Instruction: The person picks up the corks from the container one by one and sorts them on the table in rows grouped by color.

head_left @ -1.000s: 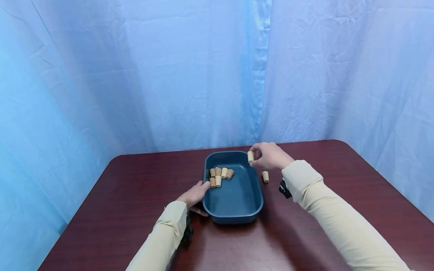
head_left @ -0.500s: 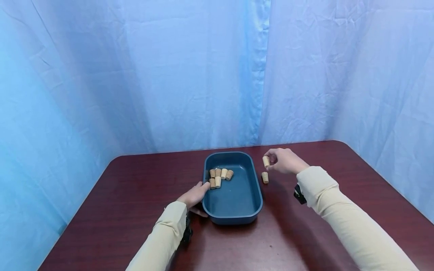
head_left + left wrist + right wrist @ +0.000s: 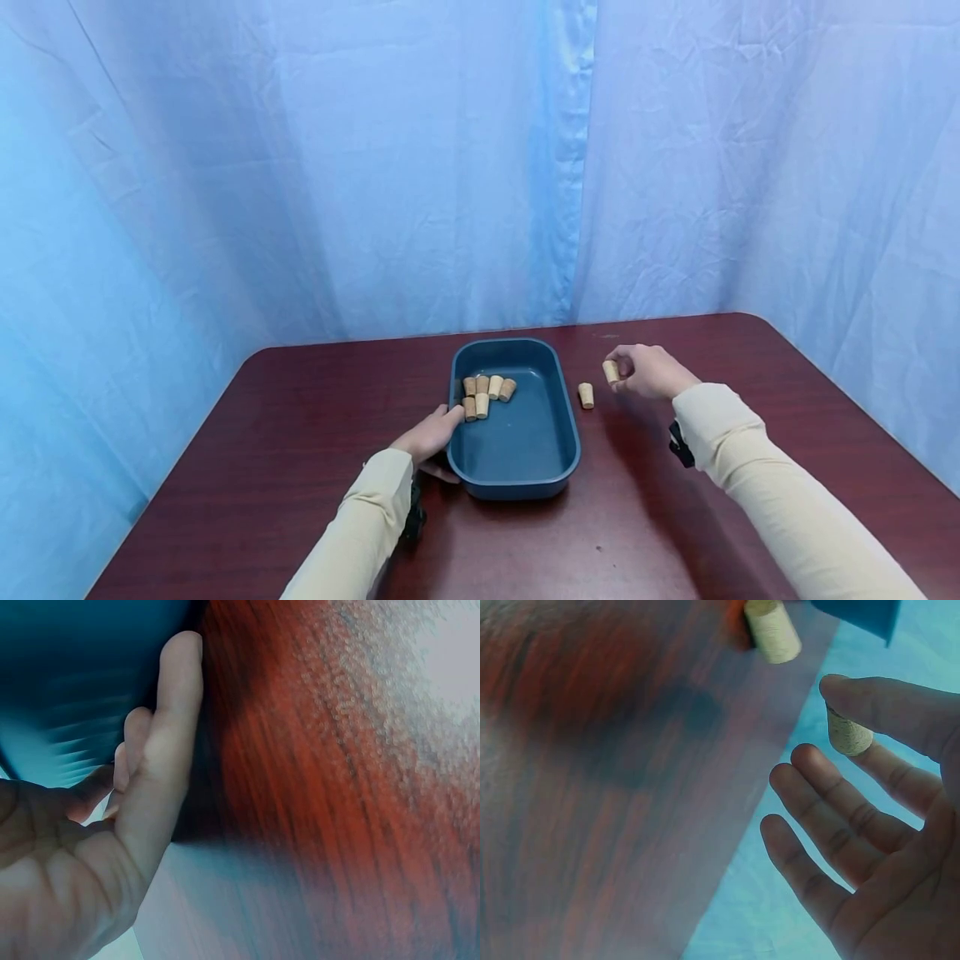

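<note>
A cork stopper (image 3: 611, 372) is pinched between the thumb and index finger of my right hand (image 3: 651, 372), over the table right of the blue bin (image 3: 517, 481). In the right wrist view this cork (image 3: 852, 738) shows below the thumb tip, and the other fingers are spread apart. A second cork (image 3: 586, 396) lies on the table between the bin and that hand. My left hand (image 3: 429, 437) holds the bin's left side, its thumb over the rim and its fingers (image 3: 176, 697) along the outer wall. Several corks (image 3: 482, 406) lie inside the bin, grouped at its left.
The dark red wooden table (image 3: 315, 417) has rounded far corners. Pale blue curtains (image 3: 420, 183) hang behind it and along both sides. A black wrist camera (image 3: 681, 444) sits under the right cuff.
My right hand has moved right and down with its cork, from over the bin's right rim to beyond the loose cork. My left hand stays at the bin, and the corks inside keep their places.
</note>
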Demonstrator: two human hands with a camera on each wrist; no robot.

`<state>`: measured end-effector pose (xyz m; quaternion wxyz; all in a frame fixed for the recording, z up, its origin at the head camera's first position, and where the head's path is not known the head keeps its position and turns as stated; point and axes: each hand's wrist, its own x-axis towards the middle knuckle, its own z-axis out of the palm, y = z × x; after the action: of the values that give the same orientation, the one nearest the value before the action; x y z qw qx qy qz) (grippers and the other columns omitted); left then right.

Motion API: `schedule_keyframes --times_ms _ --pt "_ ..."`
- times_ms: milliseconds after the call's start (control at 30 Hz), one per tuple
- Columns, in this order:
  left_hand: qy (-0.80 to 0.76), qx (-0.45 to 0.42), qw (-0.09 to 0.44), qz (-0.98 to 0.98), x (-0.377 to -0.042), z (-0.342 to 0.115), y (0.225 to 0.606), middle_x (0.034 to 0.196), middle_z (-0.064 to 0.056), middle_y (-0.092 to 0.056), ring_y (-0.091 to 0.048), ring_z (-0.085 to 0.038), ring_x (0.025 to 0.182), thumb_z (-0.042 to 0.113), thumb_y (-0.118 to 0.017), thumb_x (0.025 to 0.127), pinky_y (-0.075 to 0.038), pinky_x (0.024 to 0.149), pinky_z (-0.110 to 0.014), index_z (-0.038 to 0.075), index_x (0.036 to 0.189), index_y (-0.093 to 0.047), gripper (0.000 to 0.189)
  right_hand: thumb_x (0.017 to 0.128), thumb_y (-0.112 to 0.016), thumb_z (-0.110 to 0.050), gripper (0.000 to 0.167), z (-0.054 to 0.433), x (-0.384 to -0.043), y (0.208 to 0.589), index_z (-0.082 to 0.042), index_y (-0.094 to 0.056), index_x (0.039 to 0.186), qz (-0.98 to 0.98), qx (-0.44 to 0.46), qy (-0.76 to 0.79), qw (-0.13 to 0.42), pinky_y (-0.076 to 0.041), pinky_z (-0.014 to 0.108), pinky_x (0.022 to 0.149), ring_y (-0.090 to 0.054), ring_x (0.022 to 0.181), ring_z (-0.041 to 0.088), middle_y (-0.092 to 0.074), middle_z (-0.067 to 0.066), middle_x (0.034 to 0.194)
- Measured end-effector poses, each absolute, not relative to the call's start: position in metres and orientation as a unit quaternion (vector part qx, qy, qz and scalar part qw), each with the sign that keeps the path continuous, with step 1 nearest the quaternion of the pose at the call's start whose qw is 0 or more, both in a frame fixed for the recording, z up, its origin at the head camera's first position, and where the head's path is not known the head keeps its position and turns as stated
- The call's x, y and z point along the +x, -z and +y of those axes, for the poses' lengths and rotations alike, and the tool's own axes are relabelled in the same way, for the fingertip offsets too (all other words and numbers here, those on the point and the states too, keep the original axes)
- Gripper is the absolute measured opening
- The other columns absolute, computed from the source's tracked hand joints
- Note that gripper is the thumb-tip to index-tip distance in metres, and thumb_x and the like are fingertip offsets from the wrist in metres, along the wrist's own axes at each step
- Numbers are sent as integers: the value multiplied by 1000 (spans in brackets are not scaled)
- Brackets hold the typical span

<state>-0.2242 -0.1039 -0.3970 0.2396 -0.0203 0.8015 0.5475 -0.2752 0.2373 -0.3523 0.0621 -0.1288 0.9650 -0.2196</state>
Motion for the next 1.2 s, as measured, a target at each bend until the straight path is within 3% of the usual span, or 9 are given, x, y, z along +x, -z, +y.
schedule_keyframes --times_ms 200,467,1200 --pt "-542 -22 238 805 -223 -103 396 150 -31 -33 -59 -41 109 38 -33 107 -65 67 -50 -1 160 -14 69 89 -72 -4 34 241 -274 366 5 -64 120 964 -124 224 69 -50 36 69 -54 83 27 -58 11 89" --pt "-544 -19 238 805 -222 -103 398 138 -28 -43 -61 -37 102 38 -35 108 -65 66 -49 -1 157 -23 64 88 -74 -4 32 240 -276 381 3 -65 118 969 -105 209 82 -49 34 64 -53 80 27 -54 11 86" --pt "-544 -28 236 805 -224 -103 398 150 -30 -34 -60 -39 107 38 -34 108 -65 66 -49 -1 160 -15 68 83 -75 -5 33 237 -284 390 1 -69 114 979 -93 162 83 -53 42 72 -54 85 30 -60 14 92"
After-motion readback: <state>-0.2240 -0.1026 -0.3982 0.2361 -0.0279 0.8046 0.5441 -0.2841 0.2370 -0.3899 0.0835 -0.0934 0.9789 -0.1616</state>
